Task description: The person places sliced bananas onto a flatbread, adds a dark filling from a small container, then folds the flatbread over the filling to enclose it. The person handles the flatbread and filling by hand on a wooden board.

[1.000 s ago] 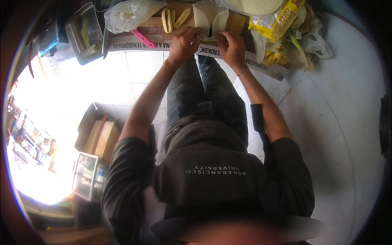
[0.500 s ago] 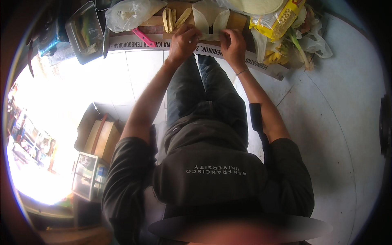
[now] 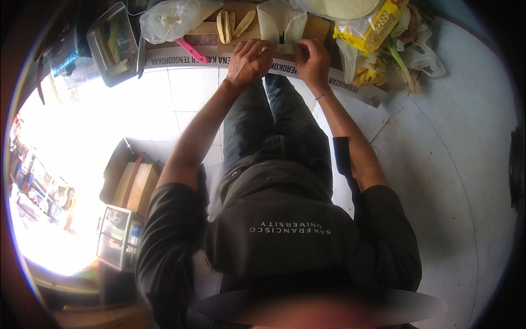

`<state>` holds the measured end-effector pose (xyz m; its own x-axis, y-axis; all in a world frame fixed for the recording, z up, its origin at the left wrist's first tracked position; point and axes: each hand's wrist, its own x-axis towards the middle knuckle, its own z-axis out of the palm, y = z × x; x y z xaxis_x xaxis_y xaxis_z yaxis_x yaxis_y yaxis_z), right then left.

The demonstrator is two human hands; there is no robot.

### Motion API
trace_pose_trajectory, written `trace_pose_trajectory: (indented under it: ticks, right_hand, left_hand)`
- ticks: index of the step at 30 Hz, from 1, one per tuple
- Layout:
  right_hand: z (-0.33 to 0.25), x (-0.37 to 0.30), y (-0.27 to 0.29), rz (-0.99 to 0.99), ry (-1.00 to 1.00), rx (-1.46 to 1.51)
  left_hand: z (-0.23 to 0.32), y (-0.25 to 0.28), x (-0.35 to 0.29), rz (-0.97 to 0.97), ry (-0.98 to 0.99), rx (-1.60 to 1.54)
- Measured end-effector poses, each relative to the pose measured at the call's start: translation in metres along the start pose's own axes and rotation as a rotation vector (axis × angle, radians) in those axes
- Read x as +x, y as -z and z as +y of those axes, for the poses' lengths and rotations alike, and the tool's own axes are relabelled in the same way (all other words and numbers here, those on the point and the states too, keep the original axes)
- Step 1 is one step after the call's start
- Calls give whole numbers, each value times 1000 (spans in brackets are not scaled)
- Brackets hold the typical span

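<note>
A thin white wrapper sheet (image 3: 283,22) lies on a brown board (image 3: 319,30) at the top of the view, its two sides folded in toward the middle. My left hand (image 3: 251,61) closes its fingers at the left end of the sheet's near edge. At the right end of that edge, my right hand (image 3: 312,61) pinches the same sheet between thumb and fingertips. A small dark gap shows between the folded flaps. Left of the sheet rest several pale yellow slices (image 3: 223,26), perhaps banana.
A pink-handled knife (image 3: 192,50) lies left of the board, near a clear plastic bag (image 3: 178,21) and a clear tray (image 3: 113,46). To the right are a stack of round white sheets (image 3: 345,6), a yellow packet (image 3: 378,27) and green stalks (image 3: 402,68). A printed banner strip (image 3: 164,58) runs along the near edge.
My left hand has shifted slightly toward me and right, its back turned more upward. The right hand stays almost in place at the sheet's near edge.
</note>
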<state>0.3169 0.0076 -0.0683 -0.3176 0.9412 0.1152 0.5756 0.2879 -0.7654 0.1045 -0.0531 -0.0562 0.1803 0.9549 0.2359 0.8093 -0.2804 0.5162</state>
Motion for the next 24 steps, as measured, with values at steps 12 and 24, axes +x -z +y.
trace_pose_trajectory:
  ticks: [12,24]
  right_hand:
    - [-1,-2,3,-44,105,-106]
    - [1,-3,5,-152,178,-179]
  left_hand:
    - [2,-3,3,-3,37,-87]
    - [1,-5,8,7,68,-146]
